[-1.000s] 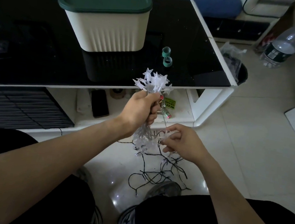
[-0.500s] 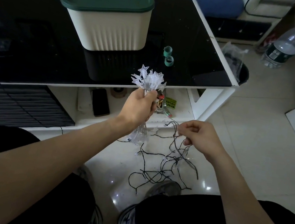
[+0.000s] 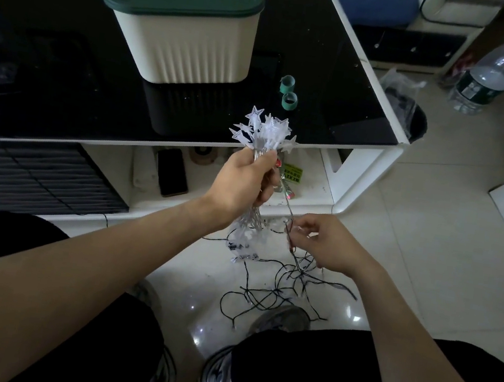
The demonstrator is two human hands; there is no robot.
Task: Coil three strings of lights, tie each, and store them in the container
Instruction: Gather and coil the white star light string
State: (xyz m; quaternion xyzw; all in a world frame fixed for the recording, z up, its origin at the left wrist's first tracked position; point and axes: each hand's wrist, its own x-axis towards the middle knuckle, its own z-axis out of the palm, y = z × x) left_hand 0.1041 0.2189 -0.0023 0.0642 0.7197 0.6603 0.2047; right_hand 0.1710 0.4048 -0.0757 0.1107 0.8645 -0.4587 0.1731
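Coiling step underway: left hand [image 3: 240,182] grips star-light bundle [image 3: 263,134], frame centre. Right hand [image 3: 325,245], at 4 o'clock, fingers pinching loose wire [image 3: 278,295]. Next: loop wire onto bundle, avoiding tangles. Lidded container [image 3: 184,39] on surface [image 3: 340,83], 12 o'clock.

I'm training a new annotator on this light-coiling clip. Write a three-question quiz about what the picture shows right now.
1. True or false: the container on the table has its green lid on.
2. What does the left hand grip?
A. a water bottle
B. a bundle of star lights
C. a phone
3. Fill in: the right hand pinches a thin dark ____ that leads down to the loose tangle on the floor.

Key:
1. True.
2. B, the bundle of star lights.
3. Wire.
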